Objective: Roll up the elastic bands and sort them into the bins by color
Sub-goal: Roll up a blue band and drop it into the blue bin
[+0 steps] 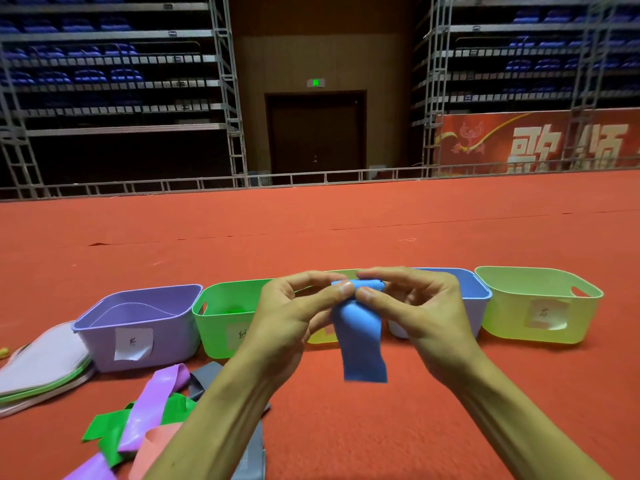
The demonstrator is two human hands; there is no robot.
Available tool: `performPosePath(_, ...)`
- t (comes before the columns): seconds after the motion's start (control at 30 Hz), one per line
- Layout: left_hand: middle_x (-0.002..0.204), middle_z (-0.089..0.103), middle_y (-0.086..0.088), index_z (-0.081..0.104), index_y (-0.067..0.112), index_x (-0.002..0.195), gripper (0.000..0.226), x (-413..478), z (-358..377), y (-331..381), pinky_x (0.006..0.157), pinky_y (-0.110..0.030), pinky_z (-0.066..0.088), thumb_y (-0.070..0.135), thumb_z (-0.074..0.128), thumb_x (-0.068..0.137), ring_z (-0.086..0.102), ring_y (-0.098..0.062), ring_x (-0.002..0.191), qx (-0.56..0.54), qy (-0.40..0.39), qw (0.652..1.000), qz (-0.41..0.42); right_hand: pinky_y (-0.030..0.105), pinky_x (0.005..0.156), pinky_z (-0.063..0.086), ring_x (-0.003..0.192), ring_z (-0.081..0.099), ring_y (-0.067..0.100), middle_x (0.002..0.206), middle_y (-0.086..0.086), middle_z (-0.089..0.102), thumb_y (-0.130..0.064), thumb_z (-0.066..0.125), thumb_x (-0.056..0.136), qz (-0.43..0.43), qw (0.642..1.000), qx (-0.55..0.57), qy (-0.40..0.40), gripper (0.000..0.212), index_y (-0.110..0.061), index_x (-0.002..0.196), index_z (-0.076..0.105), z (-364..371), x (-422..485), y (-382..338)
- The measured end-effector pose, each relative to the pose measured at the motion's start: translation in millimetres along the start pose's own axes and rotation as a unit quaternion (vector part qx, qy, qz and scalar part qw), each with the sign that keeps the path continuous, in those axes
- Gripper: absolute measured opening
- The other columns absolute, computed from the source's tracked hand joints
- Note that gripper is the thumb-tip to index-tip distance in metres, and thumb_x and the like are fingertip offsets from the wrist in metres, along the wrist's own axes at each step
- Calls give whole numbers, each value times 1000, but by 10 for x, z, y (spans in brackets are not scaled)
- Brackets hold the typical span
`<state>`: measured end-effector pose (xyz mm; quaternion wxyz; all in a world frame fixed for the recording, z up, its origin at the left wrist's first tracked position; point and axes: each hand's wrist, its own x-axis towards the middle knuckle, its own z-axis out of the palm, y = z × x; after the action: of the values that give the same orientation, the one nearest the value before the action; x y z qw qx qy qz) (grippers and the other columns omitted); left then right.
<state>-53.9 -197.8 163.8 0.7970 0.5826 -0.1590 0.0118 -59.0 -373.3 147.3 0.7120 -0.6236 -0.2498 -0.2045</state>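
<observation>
A blue elastic band point(362, 336) hangs between both hands, its top end partly rolled. My left hand point(294, 317) pinches the roll from the left and my right hand point(419, 306) pinches it from the right, thumbs meeting in front. Behind them stands a row of bins on the red floor: purple bin point(138, 327), green bin point(221, 317), a yellow bin point(322, 336) mostly hidden by my hands, blue bin point(474, 289) and pale green bin point(540, 306). The green bin holds something green.
Loose bands lie at the lower left: purple point(159, 403), green point(107, 431), pink point(152, 448) and grey point(207, 375). A stack of bin lids point(41, 372) rests at the far left. A metal rail and tiered seating stand far behind.
</observation>
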Motion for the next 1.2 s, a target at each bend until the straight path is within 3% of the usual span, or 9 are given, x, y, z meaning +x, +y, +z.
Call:
performPosePath(0.13,99,75,-22,73,-6,100,36,-9,-20,-12,74,-25,58,7,78,68,72,-22,87,-5,3,1000,6,10,59,50,60,67,2,66,-5,73,13,70,84,26,1000,9,-12,30,3,112,73,-19,-27,2)
performPosePath(0.2,92,76,-17,74,-1,94,29,-25,-16,5,72,-24,58,6,78,66,73,-20,82,0,-1,1000,14,24,69,57,83,75,17,90,12,79,1,79,84,47,999,12,-11,31,-6,114,75,-30,-16,2)
performPosePath(0.27,88,77,-12,75,4,89,25,-23,-14,20,70,-23,58,5,78,64,73,-19,80,16,0,1000,25,29,66,58,88,74,26,98,22,77,-15,85,81,75,997,20,-7,28,-7,107,77,-24,-1,-17)
performPosePath(0.43,89,78,-9,79,13,84,27,-40,-9,11,72,-23,57,3,87,60,73,-17,83,33,-2,999,30,16,54,49,69,71,11,76,1,76,-18,75,86,65,998,6,15,15,-3,84,77,-5,-4,-8)
performPosePath(0.63,107,76,-19,70,-3,114,46,-56,12,-24,79,-28,61,9,79,70,74,-24,95,7,-15,1000,-23,21,66,56,77,74,16,88,13,80,-9,77,78,31,999,21,25,19,3,93,79,-14,1,-23)
performPosePath(0.8,107,76,-19,72,-6,112,47,-58,44,-18,70,-21,58,23,78,75,74,-22,89,-9,-20,999,-49,22,70,57,81,76,17,90,14,80,-2,76,80,25,999,16,24,17,1,97,78,-43,-12,1)
performPosePath(1.0,106,76,-22,72,-7,109,34,-24,-26,-54,80,-26,60,3,77,77,73,-23,92,-6,-1,1000,-22,15,62,52,65,68,6,70,-3,74,10,70,84,34,999,19,-10,23,3,106,74,-58,-44,37)
performPosePath(1.1,105,76,-21,74,-4,105,29,-27,-40,-37,80,-27,60,-1,76,77,73,-23,92,16,4,1000,-2,21,68,55,79,73,15,90,5,79,3,75,85,70,997,16,-19,28,-5,112,75,-63,-23,29)
performPosePath(1.2,102,78,-19,78,5,98,32,-20,-52,-17,79,-27,60,1,86,67,73,-23,91,39,5,999,22,40,83,59,102,73,27,111,9,77,-24,80,83,125,991,18,-49,29,-12,110,77,-69,1,46)
